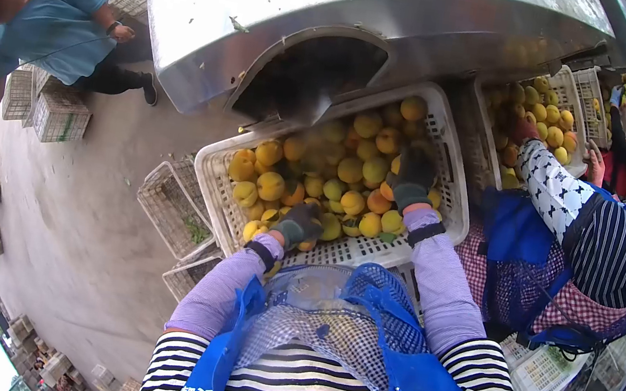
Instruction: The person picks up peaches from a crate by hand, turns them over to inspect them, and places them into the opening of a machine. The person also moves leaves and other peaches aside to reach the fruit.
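Observation:
A white plastic crate (209,195) full of yellow peaches (350,169) lies before me, under the mouth of a metal chute. Both my hands wear dark gloves with bare fingertips and reach into the fruit. My left hand (299,226) is at the near side of the crate, its fingers bent round a yellow peach (306,244). Toward the right end, my right hand (413,180) is closed on a yellow peach (396,164), partly hidden by the dark glove. Several green-tinged peaches and a few leaves show among the rest.
The metal chute (307,73) overhangs the crate's far side. Empty crates (176,203) stand on the floor at left. A co-worker (566,233) at right reaches into another peach crate (492,133). A person in a blue shirt (67,25) walks at upper left near stacked crates.

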Action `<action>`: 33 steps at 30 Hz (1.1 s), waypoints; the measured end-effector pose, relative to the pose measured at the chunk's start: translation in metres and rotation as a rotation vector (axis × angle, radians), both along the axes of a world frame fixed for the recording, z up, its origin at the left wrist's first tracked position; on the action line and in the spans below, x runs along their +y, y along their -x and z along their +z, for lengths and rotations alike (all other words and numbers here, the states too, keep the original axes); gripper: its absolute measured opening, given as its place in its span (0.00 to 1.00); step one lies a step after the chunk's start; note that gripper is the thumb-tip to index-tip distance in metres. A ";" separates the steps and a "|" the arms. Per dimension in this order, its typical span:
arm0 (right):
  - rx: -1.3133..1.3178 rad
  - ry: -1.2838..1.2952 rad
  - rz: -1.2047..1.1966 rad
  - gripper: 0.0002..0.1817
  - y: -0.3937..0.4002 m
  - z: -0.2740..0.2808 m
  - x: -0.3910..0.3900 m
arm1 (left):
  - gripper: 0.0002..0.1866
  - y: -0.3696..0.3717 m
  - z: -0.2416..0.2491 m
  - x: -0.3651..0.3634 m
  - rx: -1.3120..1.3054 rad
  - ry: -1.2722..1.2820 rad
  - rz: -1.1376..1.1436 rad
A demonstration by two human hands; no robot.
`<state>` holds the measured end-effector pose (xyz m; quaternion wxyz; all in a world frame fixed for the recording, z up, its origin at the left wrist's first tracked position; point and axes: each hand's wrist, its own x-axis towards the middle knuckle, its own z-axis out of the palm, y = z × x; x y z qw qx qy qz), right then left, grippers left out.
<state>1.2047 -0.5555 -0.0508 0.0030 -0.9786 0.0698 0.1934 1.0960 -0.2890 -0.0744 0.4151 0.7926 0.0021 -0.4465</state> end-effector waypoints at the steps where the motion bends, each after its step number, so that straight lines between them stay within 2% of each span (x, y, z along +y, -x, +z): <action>1: -0.005 -0.312 -0.070 0.42 0.002 0.002 -0.002 | 0.16 -0.002 -0.008 0.006 0.223 0.246 0.320; 2: -0.010 -0.623 -0.135 0.44 0.006 0.015 -0.002 | 0.16 -0.004 -0.012 0.010 0.444 0.494 0.642; 3: -0.010 -0.935 -0.198 0.45 0.011 0.031 -0.001 | 0.16 -0.009 -0.004 0.013 0.391 0.631 0.655; 6: 0.262 -1.503 -0.025 0.46 0.012 0.111 0.029 | 0.18 -0.021 0.051 0.021 0.232 0.993 0.682; 9: 0.017 -1.179 0.571 0.45 0.011 0.146 0.053 | 0.19 -0.017 0.104 0.025 0.128 1.093 0.664; 10: -0.020 -1.100 0.607 0.46 0.012 0.153 0.060 | 0.20 -0.016 0.114 0.025 0.103 1.102 0.657; 13: -0.173 -1.288 0.292 0.46 0.022 0.155 0.076 | 0.21 -0.012 0.127 0.027 0.032 1.086 0.645; 16: -0.084 -1.176 0.187 0.47 0.030 0.166 0.076 | 0.23 -0.014 0.135 0.027 -0.010 1.075 0.649; 19: -0.146 -1.217 0.162 0.46 0.036 0.171 0.087 | 0.25 -0.018 0.142 0.025 -0.061 1.055 0.645; 22: -0.317 -1.241 0.154 0.45 0.031 0.159 0.100 | 0.25 -0.025 0.143 0.025 -0.163 1.004 0.580; 24: -0.474 -1.187 0.132 0.46 0.022 0.169 0.119 | 0.24 -0.034 0.156 0.028 0.037 1.058 0.717; 27: -0.681 -1.035 0.164 0.44 0.003 0.192 0.148 | 0.23 -0.056 0.174 0.024 0.268 1.346 0.988; 29: -0.753 -0.886 0.224 0.42 -0.012 0.195 0.159 | 0.25 -0.058 0.166 0.028 -0.296 0.956 0.668; 31: -0.725 -0.859 0.178 0.40 -0.030 0.187 0.163 | 0.21 -0.072 0.167 0.040 -0.121 0.991 0.722; 33: -0.767 -0.813 0.226 0.41 -0.042 0.166 0.154 | 0.25 -0.069 0.156 0.049 -0.172 0.949 0.690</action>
